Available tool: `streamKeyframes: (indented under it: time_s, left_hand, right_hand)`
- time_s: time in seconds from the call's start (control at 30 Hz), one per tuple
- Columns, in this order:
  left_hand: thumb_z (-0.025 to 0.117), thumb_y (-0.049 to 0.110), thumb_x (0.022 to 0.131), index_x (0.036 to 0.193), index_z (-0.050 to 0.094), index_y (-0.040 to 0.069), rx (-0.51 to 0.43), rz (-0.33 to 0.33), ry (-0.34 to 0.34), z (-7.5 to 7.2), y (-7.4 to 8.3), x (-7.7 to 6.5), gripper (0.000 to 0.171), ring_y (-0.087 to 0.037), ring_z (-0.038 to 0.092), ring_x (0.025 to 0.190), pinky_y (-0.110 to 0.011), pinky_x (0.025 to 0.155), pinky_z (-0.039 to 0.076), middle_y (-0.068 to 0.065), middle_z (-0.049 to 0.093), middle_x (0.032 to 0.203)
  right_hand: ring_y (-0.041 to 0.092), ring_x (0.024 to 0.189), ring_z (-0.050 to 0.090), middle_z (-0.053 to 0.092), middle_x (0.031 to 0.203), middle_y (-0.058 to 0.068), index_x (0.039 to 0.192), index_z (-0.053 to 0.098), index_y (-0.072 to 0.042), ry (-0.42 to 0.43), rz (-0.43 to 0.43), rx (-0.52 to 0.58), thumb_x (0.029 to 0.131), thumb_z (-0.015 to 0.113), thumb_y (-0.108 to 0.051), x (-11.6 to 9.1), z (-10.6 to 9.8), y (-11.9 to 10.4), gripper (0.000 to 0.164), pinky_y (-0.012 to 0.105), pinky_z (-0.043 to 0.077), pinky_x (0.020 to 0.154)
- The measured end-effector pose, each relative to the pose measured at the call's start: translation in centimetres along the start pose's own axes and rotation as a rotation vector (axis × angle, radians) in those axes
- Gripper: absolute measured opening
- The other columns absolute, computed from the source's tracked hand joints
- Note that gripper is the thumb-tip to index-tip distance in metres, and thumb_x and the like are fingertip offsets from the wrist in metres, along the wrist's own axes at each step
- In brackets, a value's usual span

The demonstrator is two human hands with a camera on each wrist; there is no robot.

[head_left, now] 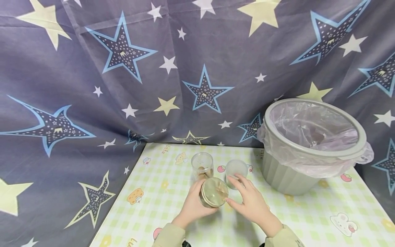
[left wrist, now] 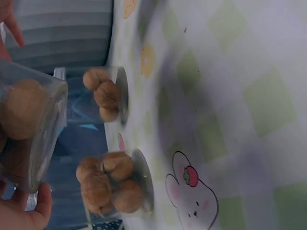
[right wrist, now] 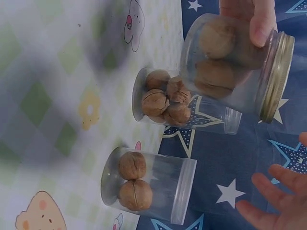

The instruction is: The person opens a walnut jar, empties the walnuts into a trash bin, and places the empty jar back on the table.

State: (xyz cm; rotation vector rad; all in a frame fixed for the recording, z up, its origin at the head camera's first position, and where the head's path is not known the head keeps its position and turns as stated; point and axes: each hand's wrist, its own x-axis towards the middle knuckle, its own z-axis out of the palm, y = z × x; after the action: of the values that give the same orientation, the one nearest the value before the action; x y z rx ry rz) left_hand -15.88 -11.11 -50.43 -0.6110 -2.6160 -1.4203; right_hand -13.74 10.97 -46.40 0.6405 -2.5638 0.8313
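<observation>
My left hand [head_left: 195, 202] grips a clear jar [right wrist: 218, 62] with a gold lid [head_left: 215, 192], lifted above the table and tilted. Brown walnuts [left wrist: 24, 110] show through its wall. Fingers loosely spread, my right hand [head_left: 250, 205] is beside the gold lid and holds nothing; in the right wrist view it is apart from the jar. Behind the hands stand two more clear jars with walnuts inside. The left jar [head_left: 202, 161] holds several walnuts [right wrist: 163, 99]; the right jar [head_left: 236, 166] has a whitish, translucent top, and its walnuts [right wrist: 134, 182] lie at the bottom.
A grey bin [head_left: 282, 175] lined with a pinkish plastic bag [head_left: 311, 161] stands at the back right of the table. The tabletop [head_left: 145, 202] wears a green-checked cover with cartoon prints. Behind it hangs a dark cloth [head_left: 172, 82] patterned with stars.
</observation>
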Motion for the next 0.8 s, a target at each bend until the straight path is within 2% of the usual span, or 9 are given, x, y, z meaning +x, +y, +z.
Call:
streamKeyframes:
  time_s: [0.33,0.47,0.8]
  left_hand:
    - [0.088,0.032,0.06,0.134,0.043,0.011,0.155,0.101,-0.042,0.9,0.9,0.3,0.089,-0.026,0.045,0.121,-0.054,0.097,0.045,-0.004,0.05,0.133]
    - [0.087,0.034,0.061,0.134,0.043,0.01,0.184,0.132,-0.052,1.2,1.8,0.4,0.089,-0.025,0.045,0.121,-0.054,0.098,0.045,-0.004,0.051,0.132]
    - [0.084,0.037,0.064,0.134,0.042,0.011,0.268,0.158,-0.06,2.2,2.7,0.6,0.086,-0.021,0.044,0.123,-0.051,0.1,0.044,0.0,0.052,0.131]
  right_hand:
    - [0.038,0.113,0.055,0.049,0.135,0.021,0.136,0.05,-0.013,-0.016,-0.033,0.022,0.077,0.074,-0.039,0.1,-0.7,-0.2,0.069,0.056,0.052,0.081]
    - [0.039,0.115,0.054,0.048,0.135,0.021,0.137,0.049,-0.014,-0.043,-0.037,0.027,0.076,0.074,-0.042,0.1,-0.7,-0.2,0.072,0.058,0.052,0.081]
    - [0.038,0.115,0.053,0.046,0.137,0.018,0.142,0.043,-0.022,-0.178,0.071,0.026,0.073,0.073,-0.055,-0.2,-0.5,-0.3,0.083,0.055,0.055,0.073]
